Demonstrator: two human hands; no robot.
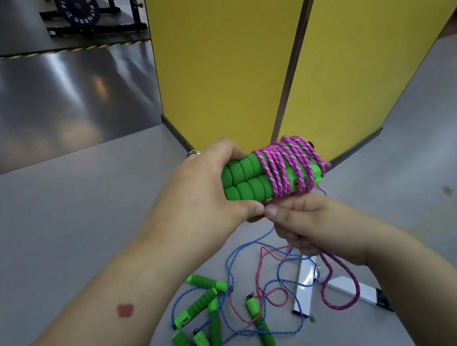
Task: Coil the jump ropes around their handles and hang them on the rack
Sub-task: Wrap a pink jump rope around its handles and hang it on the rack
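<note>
Two green handles (246, 180) sit side by side in my left hand (203, 186), fingers curled round them, pink rope (291, 163) wound about their far ends. My right hand (308, 223) pinches the loose pink tail just below. More jump ropes (236, 307) lie tangled on the grey floor (57, 219) beneath.

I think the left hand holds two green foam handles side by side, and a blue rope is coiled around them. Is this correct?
Not fully. In the head view, the rope coiled around the two green foam handles is a pink braided rope, not blue. The left hand does hold the handles side by side. Blue ropes lie loose on the floor below.
</note>
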